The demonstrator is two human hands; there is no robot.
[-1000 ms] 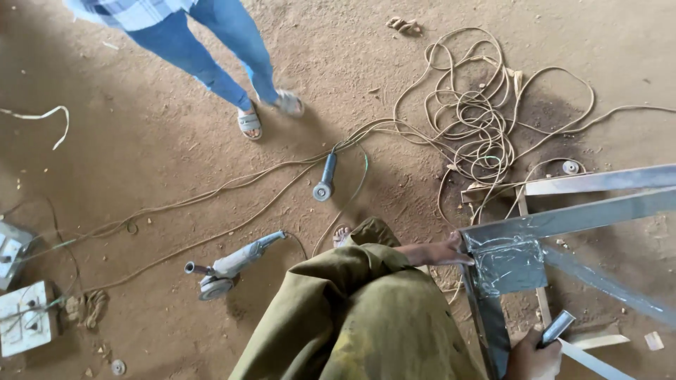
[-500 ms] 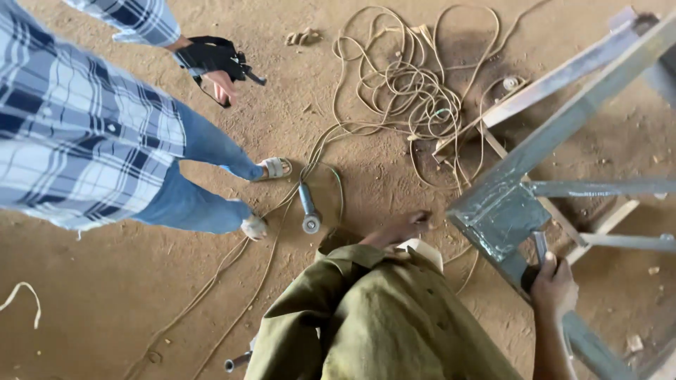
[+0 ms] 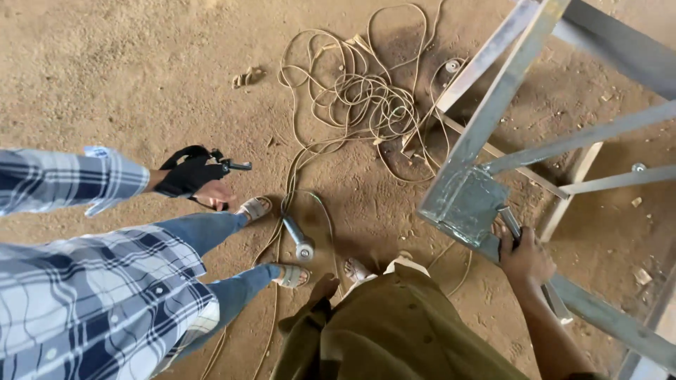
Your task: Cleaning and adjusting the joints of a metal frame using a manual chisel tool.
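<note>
Nearest the camera, the person's right hand (image 3: 527, 259) is wrapped around a short dark handle or tool (image 3: 510, 224) pressed against the grey welded steel frame (image 3: 486, 134), the grip closed with fingers curled over it, apparently to steady the frame at its corner. Just beyond the knuckles sits the square grey steel corner plate (image 3: 461, 200), dull and scuffed, with angle bars running away from it up and to the right. The left hand (image 3: 322, 288) hangs low beside the olive-green garment (image 3: 394, 324); only part of it shows and I cannot tell whether it holds anything.

On the sandy dirt floor (image 3: 127, 77) just ahead lies a small grey cylindrical power tool (image 3: 298, 239), its cable trailing off. Beside it stands a second person in a blue-and-white checked shirt (image 3: 84, 295), whose hand in a black fingerless glove (image 3: 189, 176) carries a small dark object. Farther off, a tangled heap of tan electrical cable (image 3: 359, 91) lies loosely coiled, kept beside the frame's far leg.
</note>
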